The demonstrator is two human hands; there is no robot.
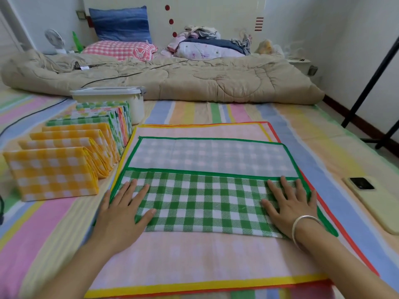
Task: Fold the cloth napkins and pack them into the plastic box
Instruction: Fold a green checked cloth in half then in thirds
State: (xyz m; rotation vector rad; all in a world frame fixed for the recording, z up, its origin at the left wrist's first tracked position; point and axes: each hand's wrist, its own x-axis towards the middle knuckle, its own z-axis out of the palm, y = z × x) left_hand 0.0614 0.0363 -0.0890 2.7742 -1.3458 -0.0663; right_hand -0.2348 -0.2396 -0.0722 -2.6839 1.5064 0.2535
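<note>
A green checked napkin (205,201) lies on the bed with its near part folded over, so the pale back side (211,156) shows beyond the fold. My left hand (123,210) presses flat on the folded part's left end. My right hand (289,203), with a silver bangle at the wrist, presses flat on its right end. Under it lie unfolded napkins with yellow and red borders (194,255). A row of folded napkins (64,160), yellow checked in front, runs back on the left. The plastic box (112,100) with its lid on stands behind the row.
A phone (371,201) lies face down on the striped sheet at the right. A rolled beige quilt (172,80) crosses the bed beyond the box, with pillows and clothes behind. A black stand (367,91) rises at the right. A dark cable (26,117) runs at the left.
</note>
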